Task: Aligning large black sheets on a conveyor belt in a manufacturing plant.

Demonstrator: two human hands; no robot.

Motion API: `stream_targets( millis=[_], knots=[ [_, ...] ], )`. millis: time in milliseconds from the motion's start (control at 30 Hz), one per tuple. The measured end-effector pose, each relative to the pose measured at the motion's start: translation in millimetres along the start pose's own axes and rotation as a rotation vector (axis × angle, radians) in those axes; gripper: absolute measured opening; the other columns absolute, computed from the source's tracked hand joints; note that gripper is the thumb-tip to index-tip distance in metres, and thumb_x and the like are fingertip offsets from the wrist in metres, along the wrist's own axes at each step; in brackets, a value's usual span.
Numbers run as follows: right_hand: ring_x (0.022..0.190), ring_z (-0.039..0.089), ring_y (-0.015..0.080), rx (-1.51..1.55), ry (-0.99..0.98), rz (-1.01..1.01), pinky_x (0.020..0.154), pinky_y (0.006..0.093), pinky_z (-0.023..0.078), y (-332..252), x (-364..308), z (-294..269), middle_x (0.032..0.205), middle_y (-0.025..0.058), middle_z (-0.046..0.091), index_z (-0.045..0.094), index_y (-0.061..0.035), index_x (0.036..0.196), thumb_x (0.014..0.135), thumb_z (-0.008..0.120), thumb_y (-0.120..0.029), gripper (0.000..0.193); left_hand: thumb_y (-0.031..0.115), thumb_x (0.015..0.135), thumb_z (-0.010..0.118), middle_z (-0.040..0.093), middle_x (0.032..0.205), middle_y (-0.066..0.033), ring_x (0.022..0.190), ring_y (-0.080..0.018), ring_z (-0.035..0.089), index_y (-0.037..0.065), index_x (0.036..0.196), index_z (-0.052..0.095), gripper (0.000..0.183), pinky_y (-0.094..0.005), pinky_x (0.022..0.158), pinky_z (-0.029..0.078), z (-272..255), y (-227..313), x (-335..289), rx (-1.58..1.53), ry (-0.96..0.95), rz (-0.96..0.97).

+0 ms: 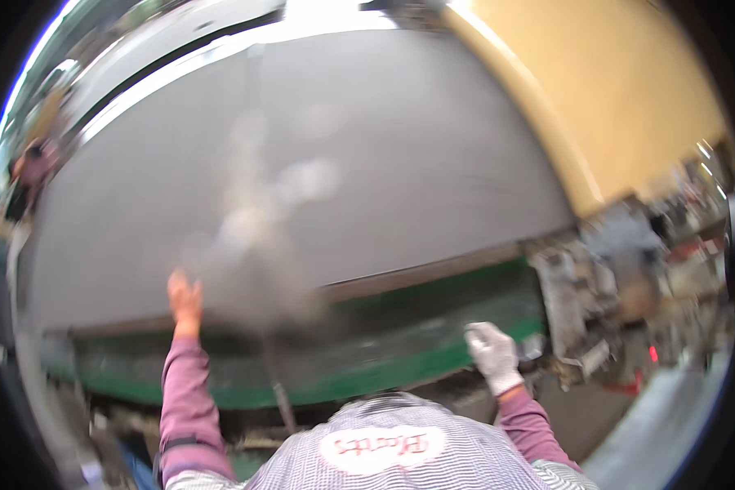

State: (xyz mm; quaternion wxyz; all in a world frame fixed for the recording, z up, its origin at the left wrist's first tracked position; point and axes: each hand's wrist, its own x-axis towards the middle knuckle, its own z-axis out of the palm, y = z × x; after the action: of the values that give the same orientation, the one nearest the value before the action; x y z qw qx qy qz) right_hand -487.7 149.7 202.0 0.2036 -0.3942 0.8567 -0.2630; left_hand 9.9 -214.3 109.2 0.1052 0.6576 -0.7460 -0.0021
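My left hand [186, 300], bare, reaches forward with its fingers stretched and apart. It is over the near left edge of a broad, flat grey surface [433, 147], and I cannot tell whether it touches it. On the right, my right hand [494, 355] wears a whitish glove and is raised in front of a green-edged machine frame [416, 347]. Its fingers look loosely bent, with nothing visible in them. A blurred smear covers the middle of the picture and hides part of the grey surface and the frame's near edge.
A thin rod [281, 402] rises from below between my arms into the smear. At the right stands a cluttered group of machine parts [584, 298]. A large yellow-tan panel [612, 82] borders the grey surface. Another person [37, 170] is at the far left.
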Motion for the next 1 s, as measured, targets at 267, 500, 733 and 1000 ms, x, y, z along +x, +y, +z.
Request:
stream_targets(
  millis=[267,500,733,1000],
  knots=[
    [0.104,0.062,0.0285,-0.001,-0.06,-0.591,0.089,0.0387,0.051,-138,103,101,0.112,0.0108,0.065,0.064,-0.0097,0.114,0.08,0.065,-0.017,0.034,0.035,0.068,0.074,0.04,0.144,-0.0209,0.134,-0.0331,0.038,-0.004,0.135,0.045,0.083,-0.0399,0.111,0.033,-33,-38,-7,0.034,-0.319,-0.356],
    [0.11,0.056,0.0318,-0.326,-0.166,-0.447,0.092,0.0423,0.049,-182,143,145,0.119,0.0102,0.059,0.057,-0.0127,0.12,0.078,0.068,-0.022,0.045,0.046,0.07,0.076,0.054,0.127,-0.0189,0.121,-0.0323,0.05,-0.003,0.125,0.056,0.077,-0.0403,0.101,0.043,-45,32,3,-0.052,-0.445,-0.168],
    [0.122,0.051,0.0324,-0.398,-0.147,-0.503,0.105,0.0403,0.041,-79,187,98,0.126,0.0172,0.057,0.058,-0.0043,0.125,0.073,0.071,-0.005,0.053,0.044,0.077,0.071,0.06,0.114,-0.0222,0.11,-0.0384,0.054,0.001,0.11,0.063,0.055,-0.0469,0.094,0.045,-25,-77,10,0.007,-0.206,-0.391],
    [0.122,0.051,0.0353,-0.615,0.007,-0.433,0.104,0.0395,0.042,7,245,42,0.127,0.021,0.055,0.056,-0.0033,0.124,0.076,0.064,0.001,0.049,0.047,0.084,0.062,0.059,0.117,-0.0166,0.114,-0.0356,0.051,0.003,0.109,0.064,0.051,-0.0448,0.096,0.044,-24,8,-3,-0.065,-0.317,-0.033]
  ],
)
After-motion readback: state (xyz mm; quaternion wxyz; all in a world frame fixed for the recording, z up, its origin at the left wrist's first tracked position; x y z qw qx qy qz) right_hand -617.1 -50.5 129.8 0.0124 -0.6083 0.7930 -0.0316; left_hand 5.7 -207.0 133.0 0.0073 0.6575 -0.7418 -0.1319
